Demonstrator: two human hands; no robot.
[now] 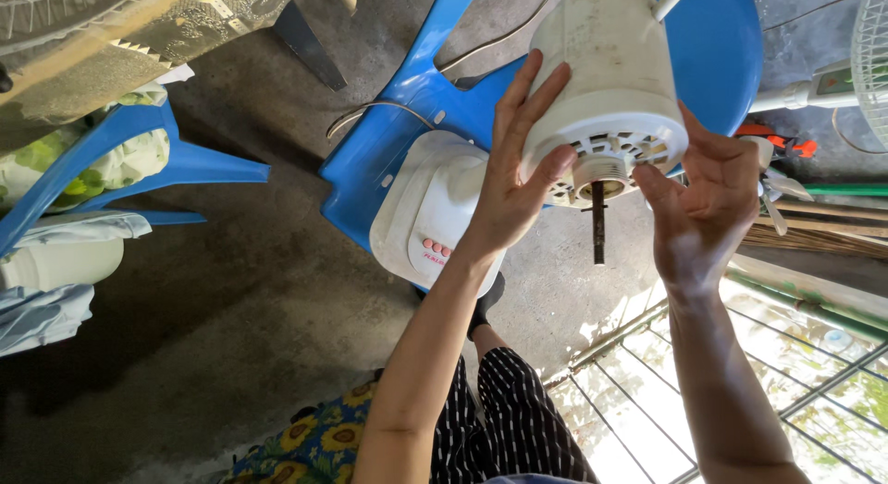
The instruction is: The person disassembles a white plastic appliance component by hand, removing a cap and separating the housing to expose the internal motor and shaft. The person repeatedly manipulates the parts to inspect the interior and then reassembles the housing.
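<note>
A white fan motor housing (610, 77) is held up over a blue plastic chair (721, 40), its dark shaft (598, 223) pointing down toward me. My left hand (513, 174) grips the housing's left side, thumb on its vented front rim. My right hand (708, 202) is open beside the housing's right side, fingertips at or near the rim by the shaft collar. The fan's white base (430, 211) with pink buttons lies on the chair seat.
A wire fan guard (740, 392) lies on the concrete floor at lower right. Another blue chair (120, 165) with cloth stands at left. A second fan (865, 73) and orange-handled tools (782, 142) sit at the right edge. My striped trouser leg (504, 419) is below.
</note>
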